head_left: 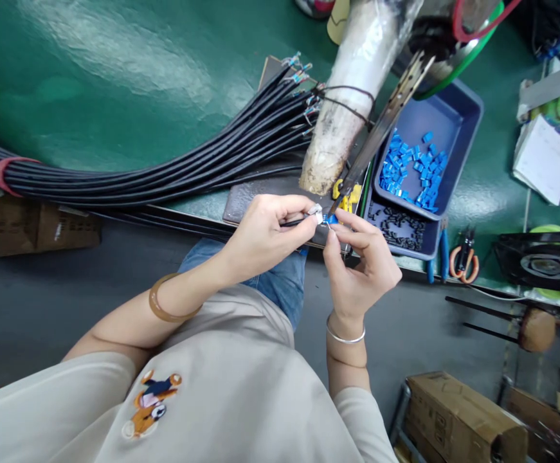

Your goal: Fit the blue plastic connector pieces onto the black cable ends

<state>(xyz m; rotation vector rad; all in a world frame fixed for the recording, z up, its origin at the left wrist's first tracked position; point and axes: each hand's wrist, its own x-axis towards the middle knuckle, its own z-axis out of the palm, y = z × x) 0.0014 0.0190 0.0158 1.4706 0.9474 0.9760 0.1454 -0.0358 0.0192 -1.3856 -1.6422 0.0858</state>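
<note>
My left hand is closed in a pinch on the end of a black cable, with a whitish piece at its fingertips. Just to the right, my right hand is closed, its fingertips at a small blue connector. A thin, pale wire shows near that thumb. The two hands almost meet. Down from the upper right slants a long metal tool with holes, apparently a soldering iron, its narrow tip close to the connector. Fingers partly hide the exact contact.
A bundle of black cables lies along the green bench. Above my hands hangs a wrapped white tube. Bins hold blue connectors and small black parts. Blue-handled pliers and orange-handled cutters lie at the right edge.
</note>
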